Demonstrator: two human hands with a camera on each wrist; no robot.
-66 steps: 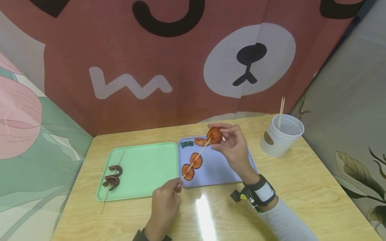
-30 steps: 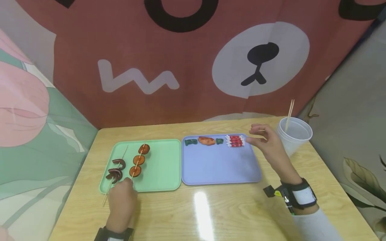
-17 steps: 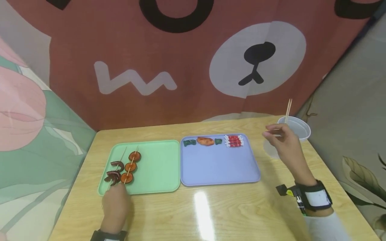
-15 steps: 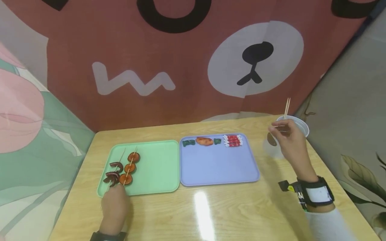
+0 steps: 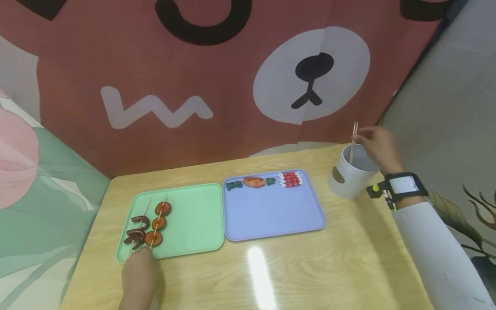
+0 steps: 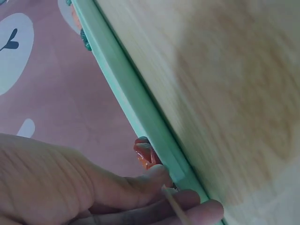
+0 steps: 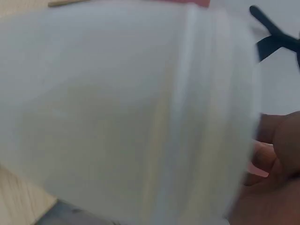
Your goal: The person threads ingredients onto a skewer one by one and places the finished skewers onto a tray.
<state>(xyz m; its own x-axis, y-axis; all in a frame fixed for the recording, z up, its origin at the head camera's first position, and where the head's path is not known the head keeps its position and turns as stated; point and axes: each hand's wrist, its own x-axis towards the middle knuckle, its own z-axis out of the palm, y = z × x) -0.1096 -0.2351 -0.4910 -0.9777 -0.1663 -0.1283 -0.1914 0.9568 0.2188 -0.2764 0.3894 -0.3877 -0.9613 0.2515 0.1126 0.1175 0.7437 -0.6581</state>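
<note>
My left hand point(image 5: 138, 275) is at the front edge of the green tray point(image 5: 193, 228), thumb and fingers pinching the lower end of a skewer of round orange-brown slices point(image 5: 159, 224). The skewer's bare stick point(image 6: 176, 206) shows between thumb and fingers in the left wrist view. Beside it in the tray lies a skewer of dark curled tentacle pieces point(image 5: 135, 236). At the right, my right hand point(image 5: 381, 146) is over the white bucket point(image 5: 346, 178), fingertips right at two bare bamboo skewers point(image 5: 352, 150) standing in it. I cannot tell whether they grip the skewers.
A blue-purple tray point(image 5: 271, 215) adjoins the green one. Along its back edge lie two green pieces point(image 5: 234, 185), an orange-brown piece point(image 5: 254, 182) and several red-and-white sticks point(image 5: 290, 179). A curtain with a printed bear point(image 5: 193, 142) hangs behind the wooden table point(image 5: 310, 275).
The slice skewer has gone from between both hands into the green tray, beside the tentacle skewer. My right hand has moved right and up to the bare skewers in the bucket.
</note>
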